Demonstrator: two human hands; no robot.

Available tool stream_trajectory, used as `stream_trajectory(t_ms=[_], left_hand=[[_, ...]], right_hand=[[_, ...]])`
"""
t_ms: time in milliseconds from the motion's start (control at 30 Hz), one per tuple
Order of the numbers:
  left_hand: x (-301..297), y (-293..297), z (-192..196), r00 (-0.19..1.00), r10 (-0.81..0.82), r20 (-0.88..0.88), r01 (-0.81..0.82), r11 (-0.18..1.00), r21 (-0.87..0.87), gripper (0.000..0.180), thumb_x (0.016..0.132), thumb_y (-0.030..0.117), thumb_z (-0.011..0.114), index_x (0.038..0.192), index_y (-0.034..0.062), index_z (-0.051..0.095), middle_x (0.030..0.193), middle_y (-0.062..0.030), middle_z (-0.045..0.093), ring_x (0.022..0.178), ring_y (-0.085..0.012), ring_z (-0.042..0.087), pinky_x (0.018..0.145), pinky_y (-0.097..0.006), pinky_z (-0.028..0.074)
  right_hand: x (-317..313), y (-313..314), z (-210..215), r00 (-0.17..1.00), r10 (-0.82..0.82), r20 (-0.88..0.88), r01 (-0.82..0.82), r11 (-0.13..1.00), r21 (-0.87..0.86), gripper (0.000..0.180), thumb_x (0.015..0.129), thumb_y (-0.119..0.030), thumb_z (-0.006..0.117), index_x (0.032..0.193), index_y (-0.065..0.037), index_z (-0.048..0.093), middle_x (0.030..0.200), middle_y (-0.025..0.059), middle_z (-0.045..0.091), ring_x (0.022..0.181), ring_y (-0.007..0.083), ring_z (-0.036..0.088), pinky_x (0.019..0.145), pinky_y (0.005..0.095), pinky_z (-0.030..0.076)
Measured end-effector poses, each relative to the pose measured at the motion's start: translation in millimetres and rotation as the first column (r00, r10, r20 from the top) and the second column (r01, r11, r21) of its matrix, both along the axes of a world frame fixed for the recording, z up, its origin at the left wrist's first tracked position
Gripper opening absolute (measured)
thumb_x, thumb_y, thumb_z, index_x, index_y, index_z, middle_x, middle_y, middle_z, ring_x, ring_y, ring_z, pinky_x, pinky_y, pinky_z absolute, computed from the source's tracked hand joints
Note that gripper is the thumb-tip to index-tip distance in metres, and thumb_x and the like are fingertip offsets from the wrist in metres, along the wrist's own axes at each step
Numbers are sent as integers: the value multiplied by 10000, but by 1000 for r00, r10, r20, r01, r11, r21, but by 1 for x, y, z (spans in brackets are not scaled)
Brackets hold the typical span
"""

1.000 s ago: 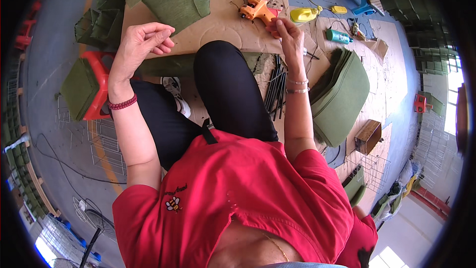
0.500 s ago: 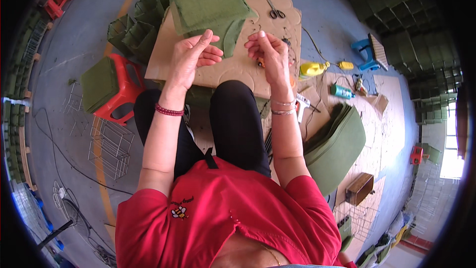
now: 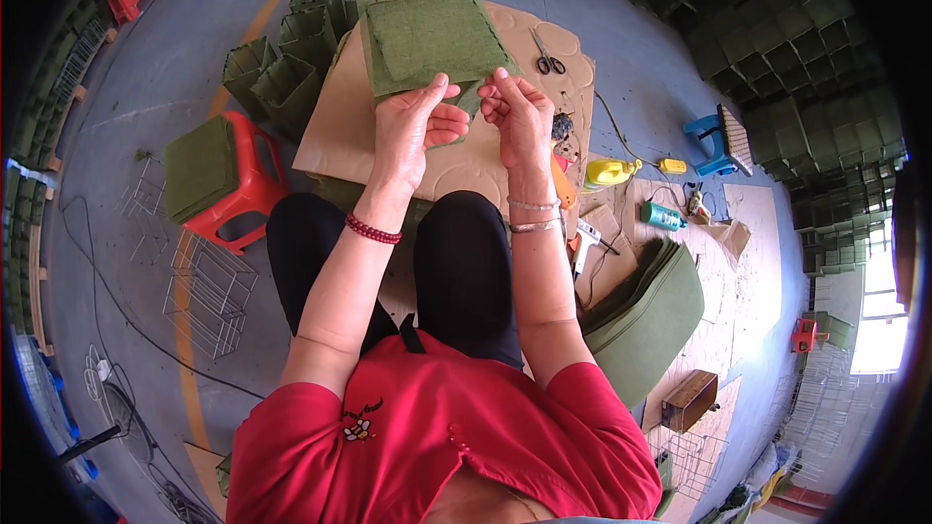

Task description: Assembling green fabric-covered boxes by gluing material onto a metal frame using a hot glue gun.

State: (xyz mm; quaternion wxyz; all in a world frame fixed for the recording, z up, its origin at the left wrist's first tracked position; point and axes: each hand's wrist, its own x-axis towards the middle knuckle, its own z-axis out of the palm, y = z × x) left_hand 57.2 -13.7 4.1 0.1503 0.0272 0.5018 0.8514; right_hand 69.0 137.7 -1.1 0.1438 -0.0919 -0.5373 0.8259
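A square green fabric piece [image 3: 437,34] with a darker stitched border lies at the far side of the cardboard-topped table [image 3: 335,136]. More green fabric shows beneath it, partly covered by my hands. My left hand [image 3: 413,131] hovers at its near edge, thumb raised apart from loosely curled fingers, with nothing visible in it. Beside it, my right hand [image 3: 519,121] has thumb and forefinger pinched together close to the fabric's near right corner. Whatever is between those fingertips, if anything, is too small to make out. Black scissors [image 3: 548,53] lie right of the fabric.
Open green fabric boxes [image 3: 291,82] stand left of the table. A red stool [image 3: 228,218] bears stacked green sheets [image 3: 201,165]. At right are a glue gun [image 3: 585,245], a yellow bottle [image 3: 609,173], a teal bottle [image 3: 662,215] and a green sheet pile [image 3: 650,320]. Wire frames [image 3: 209,306] sit at left.
My hands have come closer together, the left one moving rightward toward the right one. Both are now at the fabric's near edge. The whole view has shifted slightly.
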Motion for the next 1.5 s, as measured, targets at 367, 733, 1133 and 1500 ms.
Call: stream_trajectory(t_ms=[367,733,1133,1500], left_hand=[[1,18,-4,1000,29,-8,-29,999,-24,340,907,286,633,992,-43,650,712,-85,673,584,-112,647,529,-181,518],[0,31,-10,994,84,-66,-87,995,-47,267,906,222,630,957,-38,664,684,-83,668,548,-122,637,514,-208,520],[-3,43,-21,959,254,-128,-252,967,27,234,908,129,594,795,-58,679,577,-86,634,445,-113,584,425,-223,485],[-4,41,-27,950,278,-139,-275,961,40,227,898,139,612,778,-41,681,566,-82,627,436,-111,576,417,-224,471]], right_hand=[[-3,2,-11,999,-10,-42,13,997,79,165,880,-141,644,799,1,619,725,72,655,580,98,570,539,215,428],[-10,-1,-24,992,-53,-114,67,990,124,136,884,-105,637,832,20,649,734,74,662,610,86,568,581,209,452],[-17,-16,-33,959,-175,-224,197,977,80,129,882,-79,640,793,15,639,703,47,646,579,80,543,553,213,418],[-10,-13,-29,971,-165,-171,177,983,57,249,941,-188,592,767,-13,621,653,20,607,555,63,504,533,207,391]])
